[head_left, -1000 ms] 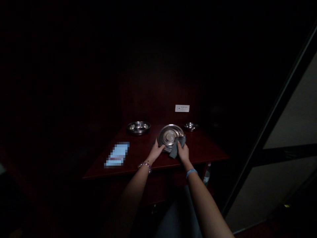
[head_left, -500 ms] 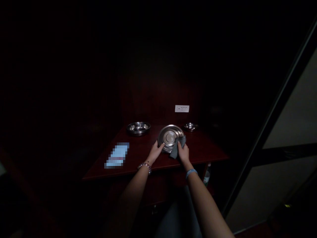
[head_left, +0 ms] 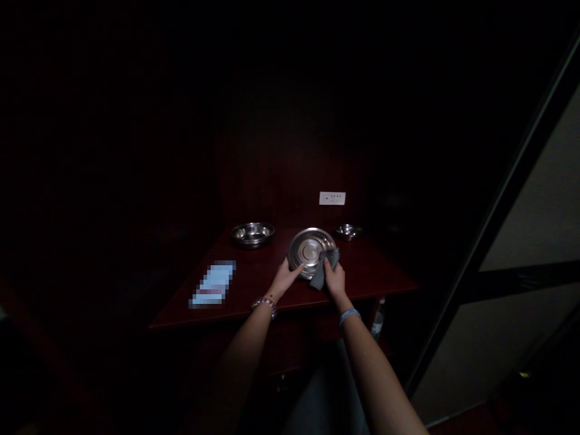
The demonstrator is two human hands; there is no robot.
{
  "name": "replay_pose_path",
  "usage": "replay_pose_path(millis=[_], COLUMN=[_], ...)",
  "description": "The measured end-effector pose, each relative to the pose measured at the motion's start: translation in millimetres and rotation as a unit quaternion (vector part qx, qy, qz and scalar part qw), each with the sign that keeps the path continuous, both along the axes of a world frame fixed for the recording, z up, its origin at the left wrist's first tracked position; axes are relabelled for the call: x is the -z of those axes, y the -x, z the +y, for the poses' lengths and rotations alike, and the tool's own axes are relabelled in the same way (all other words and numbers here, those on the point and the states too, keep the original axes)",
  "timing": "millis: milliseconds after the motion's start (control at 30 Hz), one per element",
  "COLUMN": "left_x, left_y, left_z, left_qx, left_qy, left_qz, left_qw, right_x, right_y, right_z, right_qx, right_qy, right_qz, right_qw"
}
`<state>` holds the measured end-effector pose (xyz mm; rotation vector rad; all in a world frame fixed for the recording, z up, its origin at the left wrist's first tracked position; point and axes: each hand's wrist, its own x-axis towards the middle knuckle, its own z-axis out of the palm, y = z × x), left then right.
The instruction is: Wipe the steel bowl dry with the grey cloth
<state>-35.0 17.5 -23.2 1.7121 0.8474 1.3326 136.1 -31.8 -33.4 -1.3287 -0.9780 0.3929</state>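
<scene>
A round steel basin point(head_left: 310, 251) is held tilted over the front of the dark red table point(head_left: 258, 290), its round centre facing me. My left hand point(head_left: 284, 279) grips its lower left rim, thumb on the near face. At the lower right rim, my right hand point(head_left: 334, 279) is closed on a grey cloth point(head_left: 319, 275), pressing it against the basin. Part of the cloth hangs below the rim.
A larger steel basin point(head_left: 252, 235) stands at the table's back left, a small steel bowl point(head_left: 348, 232) at the back right. A pixelated light blue item point(head_left: 214, 284) lies front left. A bottle point(head_left: 377, 320) is below the right edge; a socket point(head_left: 332, 198) is on the wall.
The left thumb has shifted slightly inward over the basin's face. Otherwise both hands, the basin and the cloth hold nearly the same pose.
</scene>
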Motion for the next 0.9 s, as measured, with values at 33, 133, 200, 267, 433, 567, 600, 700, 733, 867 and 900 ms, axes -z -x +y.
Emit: replay_pose_path(millis=[33,133,200,267,433,567,600,700,733,867,900], left_x=[0.2,-0.1,-0.4,0.1,3.1,2.2,1.4,-2.1,-3.6,-8.9,-9.5], left_y=[0,0,-1,-2,-4,-4,-4,-5,-5,-4,-4], left_z=[0,0,-1,-1,0,1,0,-3,-5,-10,-11], left_qx=[0.000,0.001,0.003,0.010,0.028,0.034,0.033,0.028,0.026,0.021,0.019], left_qy=[0.000,0.001,0.004,0.007,-0.004,-0.001,0.003,0.010,0.010,0.012,0.014], left_qz=[0.001,0.002,0.010,0.029,0.046,0.016,0.006,-0.015,-0.018,-0.016,-0.013], left_qw=[1.000,1.000,1.000,1.000,0.999,0.999,0.999,0.999,0.999,1.000,1.000], right_x=[0.4,1.5,1.7,1.7,3.0,5.1,5.4,5.1,4.8,3.1,2.8], right_y=[0,-1,-1,-1,-2,-3,-3,-3,-2,-2,-1], right_z=[0,1,1,1,2,4,4,4,4,3,2], right_qx=[-0.001,0.001,0.004,0.004,0.015,0.006,0.004,0.000,-0.001,-0.002,-0.002], right_qy=[0.000,-0.002,-0.003,-0.004,0.002,0.004,0.004,0.004,0.005,0.008,0.008], right_qz=[-0.002,-0.006,-0.005,-0.003,0.004,-0.012,-0.015,-0.014,-0.015,-0.023,-0.023], right_qw=[1.000,1.000,1.000,1.000,1.000,1.000,1.000,1.000,1.000,1.000,1.000])
